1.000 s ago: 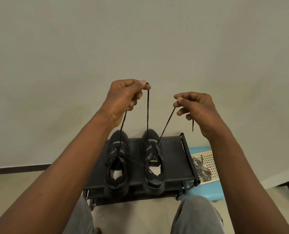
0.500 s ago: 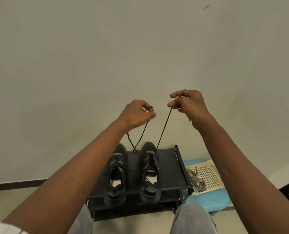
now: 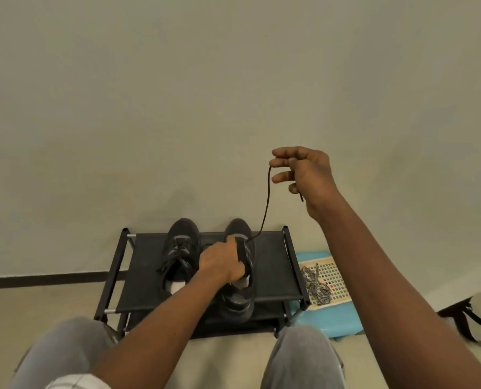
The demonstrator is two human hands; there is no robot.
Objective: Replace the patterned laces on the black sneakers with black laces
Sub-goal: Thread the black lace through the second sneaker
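1. Head view shows the right hand (image 3: 304, 175) held up high. It pinches the black lace (image 3: 266, 209) between thumb and first finger. The other fingers are loosely bent, and the lace tip pokes out under the hand.
2. The lace runs down in one line to the front holes of the right shoe (image 3: 238, 227). It looks nearly tight, with a small bend.
3. The left hand (image 3: 222, 265) is down on that shoe. Its fingers curl into the shoe's mouth and it grips the shoe by the tongue (I cannot tell if it holds the other lace end too).
4. Both shoes stand side by side on the rack (image 3: 270, 270). The left shoe (image 3: 181, 248) looks laced in dark lace already.
5. The patterned laces (image 3: 316, 284) lie in a heap on the tray (image 3: 332, 276) beside the rack, well apart from the shoes.
6. The lace is thin, soft and very light. I think it will flop and twist, so the best place to hold it is right by the stiff tip.
7. The shoe is light too and may slide when the lace is pulled. Holding it down by the tongue seems wise, with gentle pulls.
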